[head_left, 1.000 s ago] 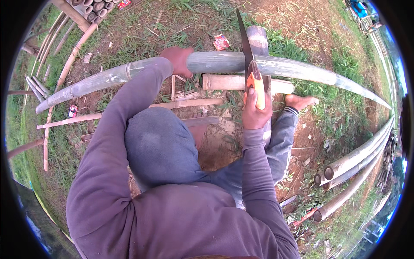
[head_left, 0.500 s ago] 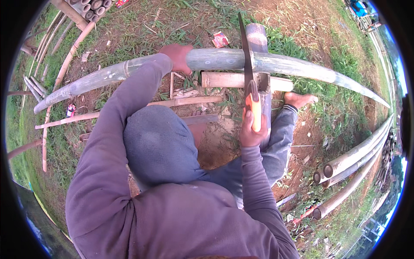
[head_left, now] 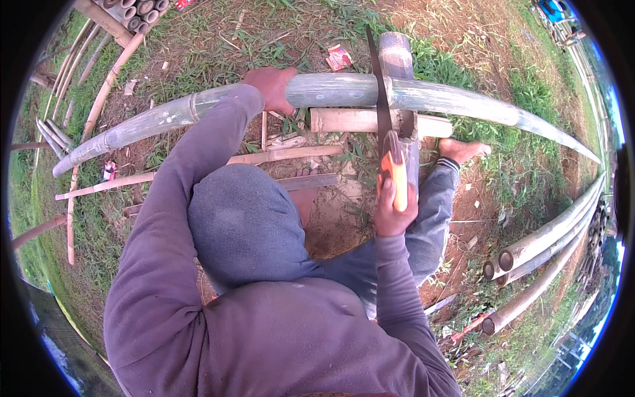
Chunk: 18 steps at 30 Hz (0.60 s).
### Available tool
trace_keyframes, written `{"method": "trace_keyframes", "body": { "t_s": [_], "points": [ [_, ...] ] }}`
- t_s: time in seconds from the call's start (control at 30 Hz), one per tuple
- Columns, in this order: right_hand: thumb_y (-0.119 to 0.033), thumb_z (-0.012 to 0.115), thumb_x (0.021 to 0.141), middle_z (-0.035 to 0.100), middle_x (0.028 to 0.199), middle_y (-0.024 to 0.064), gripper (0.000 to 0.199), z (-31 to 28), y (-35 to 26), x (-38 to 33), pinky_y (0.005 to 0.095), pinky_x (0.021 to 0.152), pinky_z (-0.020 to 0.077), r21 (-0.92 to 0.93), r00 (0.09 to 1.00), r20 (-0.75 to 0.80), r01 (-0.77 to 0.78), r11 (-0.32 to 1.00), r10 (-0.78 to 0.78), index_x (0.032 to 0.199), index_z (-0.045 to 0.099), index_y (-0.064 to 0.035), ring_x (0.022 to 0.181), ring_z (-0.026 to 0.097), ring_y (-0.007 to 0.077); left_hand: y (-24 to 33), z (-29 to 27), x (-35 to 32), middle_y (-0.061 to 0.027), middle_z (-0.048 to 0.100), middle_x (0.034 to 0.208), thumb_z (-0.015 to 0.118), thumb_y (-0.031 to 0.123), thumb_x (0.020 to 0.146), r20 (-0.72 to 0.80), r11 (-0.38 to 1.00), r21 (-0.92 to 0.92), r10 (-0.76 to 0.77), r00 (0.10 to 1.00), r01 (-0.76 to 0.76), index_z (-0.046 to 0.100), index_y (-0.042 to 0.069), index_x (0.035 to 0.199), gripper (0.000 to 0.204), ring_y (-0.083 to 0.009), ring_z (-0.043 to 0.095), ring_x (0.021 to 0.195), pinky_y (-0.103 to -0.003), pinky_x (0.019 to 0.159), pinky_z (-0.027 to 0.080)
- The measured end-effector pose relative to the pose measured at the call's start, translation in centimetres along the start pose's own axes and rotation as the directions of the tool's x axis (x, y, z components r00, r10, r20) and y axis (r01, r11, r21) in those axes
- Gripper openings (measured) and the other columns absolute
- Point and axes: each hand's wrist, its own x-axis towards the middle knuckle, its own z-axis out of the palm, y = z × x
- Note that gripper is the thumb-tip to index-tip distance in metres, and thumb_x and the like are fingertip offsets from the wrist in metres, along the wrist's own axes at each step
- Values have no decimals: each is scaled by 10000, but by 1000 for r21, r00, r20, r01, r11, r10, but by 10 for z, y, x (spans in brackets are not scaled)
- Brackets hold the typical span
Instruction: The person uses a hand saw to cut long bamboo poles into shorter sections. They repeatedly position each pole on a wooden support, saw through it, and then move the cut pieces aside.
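A long greenish bamboo pole (head_left: 331, 90) runs crosswise in front of me, resting over a thicker bamboo post (head_left: 395, 56) that points away from me. My left hand (head_left: 271, 89) is closed over the pole, left of the post. In my right hand (head_left: 395, 210) is the orange handle of a hand saw (head_left: 383, 109). Its dark blade lies across the pole beside a node, just above the post, with the tip beyond the far side. Whether the blade has cut into the bamboo I cannot tell.
A short bamboo piece (head_left: 350, 121) lies just nearer than the pole. Split bamboo strips (head_left: 284, 155) lie by my knee. Several bamboo poles (head_left: 529, 255) rest at the right, and a stack of cut bamboo (head_left: 139, 14) sits far left. My bare foot (head_left: 463, 149) is beside the post.
My right hand has drawn the saw a little toward me, so less blade reaches past the pole. My left hand stays on the bamboo pole.
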Motion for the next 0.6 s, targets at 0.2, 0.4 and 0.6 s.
{"method": "trace_keyframes", "body": {
  "t_s": [0.2, 0.4, 0.6],
  "points": [
    [-141, 703, 1061, 672, 787, -3, 135, 48, -3, 64, 228, 550, 447, -55, 998, 61, 30, 998, -26, 1042, 677, -9, 616, 553, 33, -5, -8, -8, -169, 773, 1113, 918, 459, 630, -25, 999, 23, 33, 999, -33, 632, 161, 1337, 818, -392, 749, 1037, -518, 920, 584],
    [-170, 724, 1050, 649, 890, 28, 194, 27, 5, 42, 263, 685, 497, 38, 989, 103, -115, 993, 110, 1123, 673, 3, 750, 591, 87, 0, 1, -18, -162, 776, 1099, 912, 459, 654, -11, 1000, 2, 30, 999, -30, 624, 158, 1317, 783, -391, 750, 1032, -530, 913, 583],
    [-247, 736, 1050, 651, 966, 50, 282, 36, -4, 43, 268, 726, 494, 120, 998, 49, -45, 992, 40, 1135, 659, 10, 801, 599, 99, 2, 11, -21, -173, 739, 1207, 901, 452, 686, -72, 999, 54, 5, 997, -1, 571, 175, 1417, 849, -406, 725, 1096, -548, 937, 573]
  ]
}}
